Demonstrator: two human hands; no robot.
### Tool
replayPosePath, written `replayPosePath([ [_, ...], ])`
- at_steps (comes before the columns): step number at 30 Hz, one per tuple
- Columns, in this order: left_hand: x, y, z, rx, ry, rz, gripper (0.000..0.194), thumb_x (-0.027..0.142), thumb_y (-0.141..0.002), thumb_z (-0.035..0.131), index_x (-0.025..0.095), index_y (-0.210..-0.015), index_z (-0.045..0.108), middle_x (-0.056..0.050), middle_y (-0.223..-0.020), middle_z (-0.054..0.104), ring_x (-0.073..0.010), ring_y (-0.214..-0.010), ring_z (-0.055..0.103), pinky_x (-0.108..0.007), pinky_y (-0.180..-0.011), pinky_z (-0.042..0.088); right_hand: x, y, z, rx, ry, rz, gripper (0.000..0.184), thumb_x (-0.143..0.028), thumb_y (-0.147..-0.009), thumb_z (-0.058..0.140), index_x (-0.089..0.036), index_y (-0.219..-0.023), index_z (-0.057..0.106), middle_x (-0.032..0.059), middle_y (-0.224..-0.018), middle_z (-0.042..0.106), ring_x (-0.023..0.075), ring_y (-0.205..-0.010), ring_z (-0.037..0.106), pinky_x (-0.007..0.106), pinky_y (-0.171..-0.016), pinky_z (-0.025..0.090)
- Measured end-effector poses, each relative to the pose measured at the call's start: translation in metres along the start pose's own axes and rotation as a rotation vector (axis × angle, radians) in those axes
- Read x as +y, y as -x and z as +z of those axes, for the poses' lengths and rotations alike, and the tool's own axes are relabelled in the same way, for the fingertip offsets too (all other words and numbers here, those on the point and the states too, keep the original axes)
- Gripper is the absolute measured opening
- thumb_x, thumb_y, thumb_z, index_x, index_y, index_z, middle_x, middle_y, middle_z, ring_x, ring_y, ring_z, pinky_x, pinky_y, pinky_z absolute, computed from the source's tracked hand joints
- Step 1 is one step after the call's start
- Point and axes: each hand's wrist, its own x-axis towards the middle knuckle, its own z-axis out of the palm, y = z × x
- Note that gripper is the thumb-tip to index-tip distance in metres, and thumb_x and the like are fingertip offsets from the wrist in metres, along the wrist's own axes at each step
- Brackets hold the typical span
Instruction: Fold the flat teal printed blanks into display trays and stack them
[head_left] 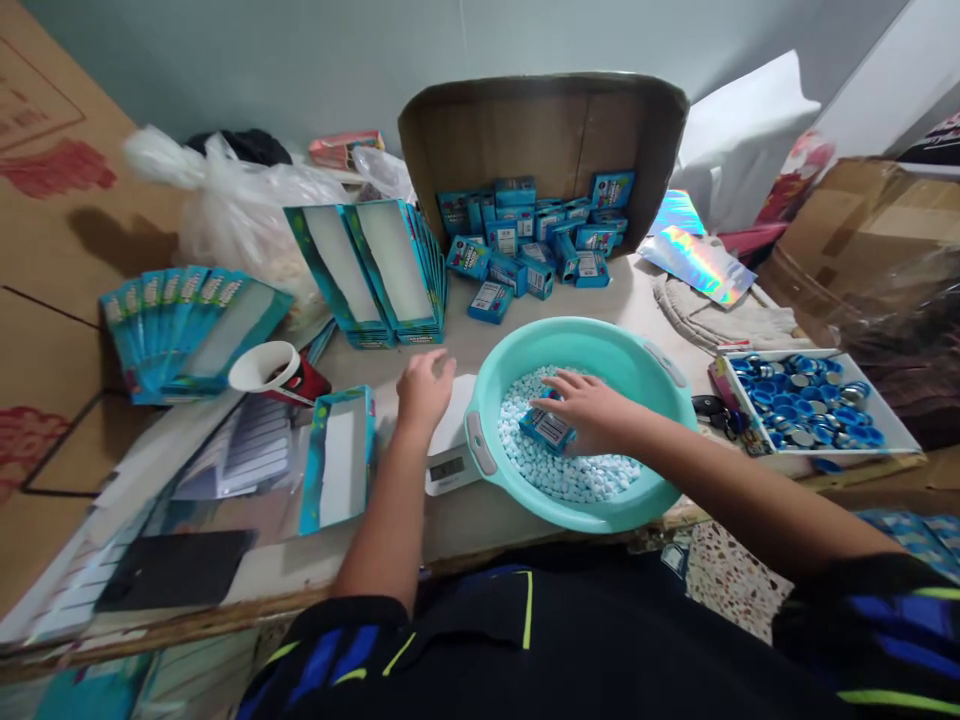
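A teal plastic basin (660, 375) holds a heap of small pale blue and white pellets (577, 475). My right hand (589, 410) is inside it, fingers closed round a small blue carton (547, 428) that lies on the pellets. My left hand (421, 390) rests on the white digital scale (450, 455) just left of the basin, fingers curled loosely with nothing in them that I can see.
An open cardboard box (544, 130) with several small blue cartons stands at the back. Flattened teal display boxes (382, 265) stand left of it, one (337, 460) lies near the front. A red-and-white cup (274, 370), a tray of blue caps (814, 405), plastic bags.
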Motion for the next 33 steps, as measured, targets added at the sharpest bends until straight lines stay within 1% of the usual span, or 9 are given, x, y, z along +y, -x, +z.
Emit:
replayPosePath([
  [2, 0.023, 0.015, -0.001, 0.231, 0.242, 0.089, 0.044, 0.051, -0.102, 0.04, 0.021, -0.111, 0.07, -0.01, -0.118, 0.071, -0.024, -0.116, 0.065, -0.037, -0.106, 0.048, 0.001, -0.013, 0.006, -0.046, -0.007, 0.018, 0.096, -0.028, -0.052, 0.096, -0.023, -0.141, 0.062, 0.0171, -0.144, 0.057, 0.0492, -0.134, 0.048, 0.058, -0.106, 0.049],
  [4, 0.047, 0.029, 0.0, 0.247, 0.476, 0.164, 0.05, 0.055, -0.105, 0.031, 0.021, -0.11, 0.068, -0.009, -0.106, 0.072, -0.021, -0.106, 0.068, -0.037, -0.102, 0.052, 0.005, -0.017, 0.008, -0.037, -0.031, 0.015, 0.092, -0.027, -0.054, 0.094, -0.022, -0.141, 0.061, 0.0144, -0.136, 0.062, 0.0419, -0.125, 0.056, 0.05, -0.101, 0.053],
  [8, 0.08, 0.04, 0.01, -0.134, 0.632, 0.316, 0.052, 0.063, -0.097, 0.05, 0.025, -0.132, 0.059, -0.011, -0.124, 0.07, -0.0242, -0.12, 0.066, -0.041, -0.105, 0.052, 0.012, -0.003, -0.003, 0.05, -0.143, 0.025, 0.087, -0.03, -0.061, 0.089, -0.018, -0.142, 0.059, 0.0147, -0.129, 0.066, 0.0375, -0.114, 0.061, 0.048, -0.099, 0.053],
  [12, 0.083, 0.031, 0.018, -0.472, 0.514, 0.433, 0.101, 0.062, -0.076, 0.08, 0.032, -0.159, 0.03, -0.014, -0.158, 0.048, -0.0341, -0.148, 0.044, -0.049, -0.115, 0.044, 0.017, 0.012, -0.021, 0.236, -0.562, 0.069, 0.077, -0.04, -0.075, 0.075, -0.021, -0.146, 0.051, 0.0109, -0.13, 0.066, 0.0326, -0.113, 0.063, 0.045, -0.095, 0.053],
  [16, 0.078, 0.022, 0.018, -0.619, 0.394, 0.428, 0.092, 0.054, -0.068, 0.089, 0.026, -0.147, 0.05, -0.014, -0.145, 0.061, -0.0374, -0.135, 0.056, -0.049, -0.107, 0.05, 0.013, 0.007, -0.024, 0.34, -0.871, 0.041, 0.062, -0.051, -0.077, 0.072, -0.018, -0.128, 0.06, 0.0086, -0.119, 0.069, 0.03, -0.11, 0.064, 0.042, -0.094, 0.054],
  [21, 0.084, 0.027, 0.019, -0.531, 0.199, 0.469, 0.036, 0.045, -0.086, 0.074, 0.022, -0.113, 0.068, -0.009, -0.108, 0.074, -0.0293, -0.098, 0.07, -0.042, -0.083, 0.056, 0.019, 0.001, -0.016, 0.333, -0.703, 0.164, 0.069, -0.056, -0.078, 0.074, -0.019, -0.131, 0.051, 0.0126, -0.126, 0.062, 0.0296, -0.113, 0.061, 0.042, -0.095, 0.054],
  [27, 0.079, 0.034, 0.028, -0.27, 0.112, 0.453, 0.041, 0.044, -0.089, 0.07, 0.021, -0.122, 0.058, -0.013, -0.11, 0.071, -0.03, -0.099, 0.069, -0.043, -0.083, 0.056, 0.066, -0.017, -0.01, -0.003, -0.368, 0.44, 0.081, -0.061, -0.079, 0.074, -0.017, -0.143, 0.05, 0.0198, -0.144, 0.054, 0.0395, -0.132, 0.053, 0.055, -0.114, 0.043],
  [30, 0.074, 0.034, 0.032, -0.188, 0.196, 0.403, 0.047, 0.042, -0.09, 0.07, 0.024, -0.129, 0.051, -0.013, -0.114, 0.07, -0.0299, -0.103, 0.069, -0.043, -0.086, 0.056, 0.056, -0.04, 0.016, -0.045, -0.335, 0.354, 0.07, -0.063, -0.092, 0.058, -0.018, -0.145, 0.052, 0.0188, -0.15, 0.051, 0.0396, -0.141, 0.046, 0.057, -0.118, 0.036],
  [33, 0.071, 0.034, 0.034, -0.158, 0.211, 0.357, 0.048, 0.043, -0.089, 0.071, 0.024, -0.128, 0.05, -0.014, -0.116, 0.069, -0.0318, -0.107, 0.069, -0.045, -0.088, 0.056, 0.026, -0.053, 0.046, 0.042, -0.282, 0.112, 0.08, -0.062, -0.084, 0.07, -0.014, -0.145, 0.051, 0.02, -0.151, 0.05, 0.0398, -0.142, 0.044, 0.055, -0.119, 0.036],
])
